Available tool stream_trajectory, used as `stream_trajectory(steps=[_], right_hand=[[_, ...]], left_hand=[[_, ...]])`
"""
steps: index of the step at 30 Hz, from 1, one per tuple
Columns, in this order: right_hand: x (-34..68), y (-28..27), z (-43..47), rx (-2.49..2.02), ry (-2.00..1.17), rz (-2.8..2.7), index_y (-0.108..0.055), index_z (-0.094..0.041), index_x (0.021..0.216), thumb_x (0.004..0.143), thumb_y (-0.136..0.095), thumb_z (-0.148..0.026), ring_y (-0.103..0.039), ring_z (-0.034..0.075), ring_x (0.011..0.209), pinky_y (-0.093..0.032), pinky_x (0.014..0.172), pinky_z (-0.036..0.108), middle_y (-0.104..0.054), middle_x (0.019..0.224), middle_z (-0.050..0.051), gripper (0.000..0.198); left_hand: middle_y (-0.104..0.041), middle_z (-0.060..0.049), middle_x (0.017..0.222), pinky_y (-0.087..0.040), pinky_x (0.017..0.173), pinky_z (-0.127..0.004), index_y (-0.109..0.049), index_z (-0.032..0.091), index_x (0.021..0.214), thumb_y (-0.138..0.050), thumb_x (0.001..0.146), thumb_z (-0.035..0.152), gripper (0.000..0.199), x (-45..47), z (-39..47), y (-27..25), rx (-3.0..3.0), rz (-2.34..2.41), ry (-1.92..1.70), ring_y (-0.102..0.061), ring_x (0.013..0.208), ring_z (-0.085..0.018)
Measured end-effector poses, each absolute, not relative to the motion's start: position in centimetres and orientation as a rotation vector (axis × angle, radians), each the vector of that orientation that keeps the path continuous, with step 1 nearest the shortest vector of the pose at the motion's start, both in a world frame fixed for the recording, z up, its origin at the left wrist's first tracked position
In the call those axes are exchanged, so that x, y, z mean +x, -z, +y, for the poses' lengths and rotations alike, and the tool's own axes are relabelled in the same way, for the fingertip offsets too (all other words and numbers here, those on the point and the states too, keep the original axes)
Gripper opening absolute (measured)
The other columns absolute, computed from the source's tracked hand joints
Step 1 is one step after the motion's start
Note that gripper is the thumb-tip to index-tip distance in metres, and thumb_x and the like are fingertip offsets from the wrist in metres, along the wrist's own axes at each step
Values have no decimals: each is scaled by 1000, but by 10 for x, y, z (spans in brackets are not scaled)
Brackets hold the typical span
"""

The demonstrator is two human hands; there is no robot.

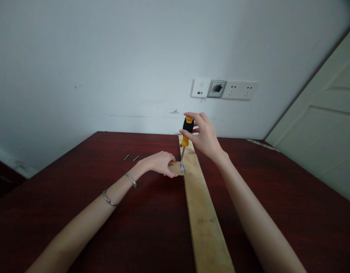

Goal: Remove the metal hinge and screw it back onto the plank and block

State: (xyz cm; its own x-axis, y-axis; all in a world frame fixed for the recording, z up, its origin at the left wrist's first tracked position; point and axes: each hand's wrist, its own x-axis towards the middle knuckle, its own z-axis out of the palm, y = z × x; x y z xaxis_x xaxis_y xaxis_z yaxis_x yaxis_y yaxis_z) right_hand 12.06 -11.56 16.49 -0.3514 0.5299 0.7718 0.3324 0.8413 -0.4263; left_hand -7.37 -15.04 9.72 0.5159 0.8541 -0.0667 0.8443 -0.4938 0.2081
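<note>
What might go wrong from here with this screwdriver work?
The yellow-and-black-handled screwdriver leans, so its tip could slip off the small silver metal bracket toward the left hand, whose thumb is close by. The short pale wooden block might shift against the long pale wooden board if that hand's grip loosens. Two slim silver fasteners lie loose on the dark red tabletop and could roll if bumped.

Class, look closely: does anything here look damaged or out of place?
Yes. The wall is scuffed, with a dark mark above the table, marring its plain surface. The grey-framed wall fitting also looks odd between white plates; its dark centre is too unclear to identify.
</note>
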Motion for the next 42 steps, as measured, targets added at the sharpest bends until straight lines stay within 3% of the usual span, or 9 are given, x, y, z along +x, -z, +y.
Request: stream_trajectory(steps=[4,8,12,15,20,26,31,35,42], right_hand=[[121,-164,-116,-611,-333,-1952,-45,-28,131,77,-57,-18,-59,21,97,-59,75,39,-55,123,8,57],[120,-166,-121,-629,-289,-1932,-55,-27,121,78,-62,-26,-57,24,101,-58,77,40,-57,115,8,45],[119,-167,-121,-638,-226,-1921,-61,-26,115,78,-68,-33,-57,20,88,-57,73,37,-55,104,7,38],[118,-168,-119,-624,-242,-1932,-58,-25,120,79,-64,-26,-58,18,82,-56,70,36,-58,107,7,42],[119,-167,-119,-594,-279,-1910,-56,-27,123,77,-55,-18,-60,22,97,-56,74,38,-62,117,7,47],[120,-168,-120,-606,-227,-1923,-63,-26,115,78,-67,-33,-58,20,87,-56,66,34,-59,106,7,38],[119,-166,-116,-592,-304,-1911,-54,-26,127,79,-61,-24,-60,19,86,-56,70,36,-60,116,8,49],[120,-165,-116,-592,-357,-1896,-57,-26,123,78,-56,-20,-61,22,98,-56,81,41,-63,118,7,45],[121,-168,-118,-629,-251,-1954,-63,-25,116,77,-68,-30,-58,19,87,-55,73,37,-57,104,7,39]], left_hand=[[-68,-5,85,-35,59,-25,-67,15,93,-68,66,53,47,-73,-151,-98,2533,1467,-87,-57,69,-16],[-67,-4,83,-34,58,-25,-66,14,93,-68,66,53,47,-72,-152,-100,2539,1463,-88,-57,68,-15],[-65,-5,83,-34,57,-25,-65,14,90,-68,66,54,47,-71,-153,-101,2570,1447,-66,-54,67,-14],[-65,-4,82,-33,57,-25,-65,15,91,-67,66,55,47,-71,-152,-100,2551,1443,-53,-54,66,-15],[-67,-5,86,-34,59,-25,-66,15,93,-67,66,53,46,-73,-151,-98,2558,1433,-68,-58,72,-16],[-67,-5,85,-33,58,-25,-66,15,92,-66,67,55,47,-71,-153,-101,2574,1441,-45,-56,69,-16],[-67,-5,85,-33,58,-24,-66,15,91,-66,67,54,46,-70,-152,-101,2568,1440,-37,-56,69,-15],[-66,-5,83,-32,57,-24,-65,15,88,-65,68,55,45,-70,-152,-100,2576,1436,-36,-55,68,-15],[-65,-4,80,-30,55,-24,-65,15,86,-66,67,54,43,-70,-154,-101,2568,1433,-35,-52,64,-13]])
